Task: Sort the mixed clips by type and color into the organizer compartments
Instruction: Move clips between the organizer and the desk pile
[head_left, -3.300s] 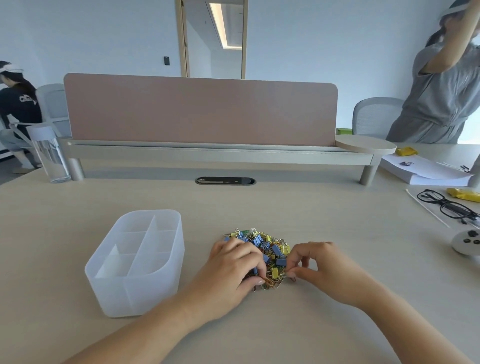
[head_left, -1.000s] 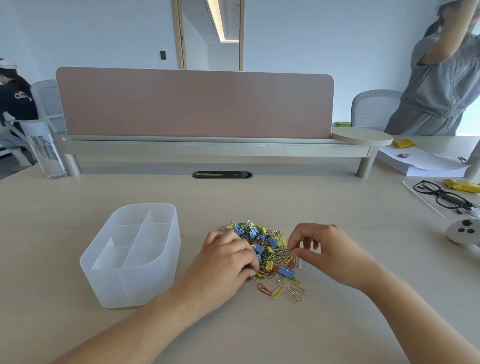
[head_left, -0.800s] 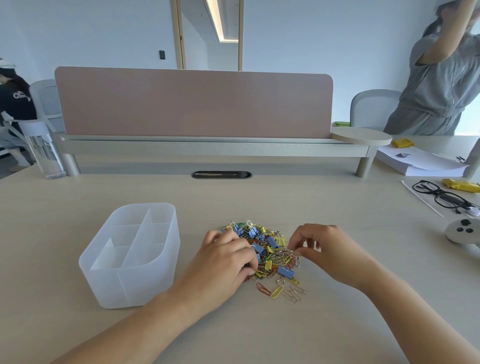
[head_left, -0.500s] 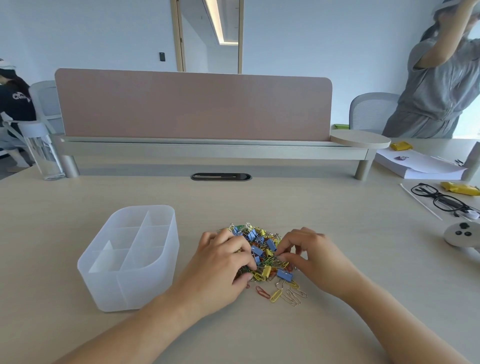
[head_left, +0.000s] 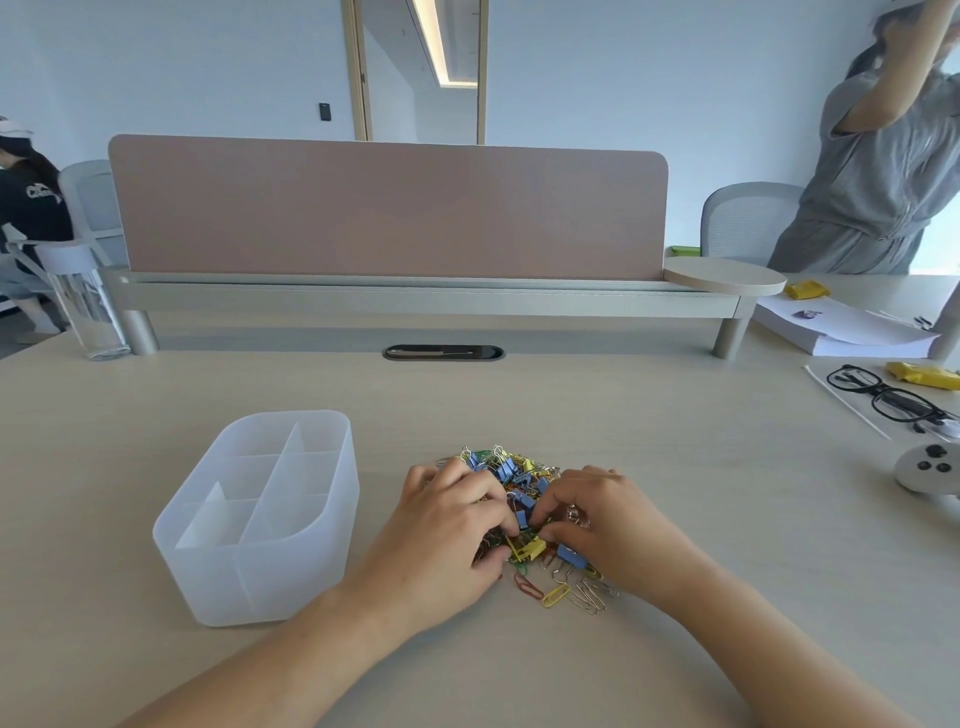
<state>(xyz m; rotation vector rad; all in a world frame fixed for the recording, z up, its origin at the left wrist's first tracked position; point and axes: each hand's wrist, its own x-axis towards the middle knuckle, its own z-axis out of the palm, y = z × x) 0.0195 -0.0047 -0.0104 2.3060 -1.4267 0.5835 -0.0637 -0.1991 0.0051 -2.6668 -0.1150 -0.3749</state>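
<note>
A heap of mixed paper clips and small binder clips in blue, yellow, green, orange and silver (head_left: 511, 480) lies on the pale wooden table (head_left: 701, 493), just right of the translucent white plastic organizer with its divided compartments (head_left: 249, 577), apart from it. The left hand (head_left: 447, 530) lies over the heap's left side with fingers curled down into the clips. The right hand (head_left: 608, 519) lies over the right side, also curled, thumb and fingertips pointing in at the middle. The two sets of fingertips nearly meet above a yellow binder clip (head_left: 531, 548); whether either hand actually pinches a clip cannot be told.

A second ago the right hand was raised clear of the heap's right edge, fingertips drawn together; half a second ago it had dropped onto the clips, and now it sits closer to the left hand, covering more of the heap. The left hand has barely shifted. A blue binder clip (head_left: 571, 556) and the loose red (head_left: 527, 586), yellow (head_left: 556, 595) and silver (head_left: 592, 598) paper clips at the near edge lie where they did a second ago; three seconds ago the heap was tighter, with none strewn there.

Black-framed glasses (head_left: 883, 397) rest far to the right, and a clear water bottle (head_left: 88, 306) stands at the far left
</note>
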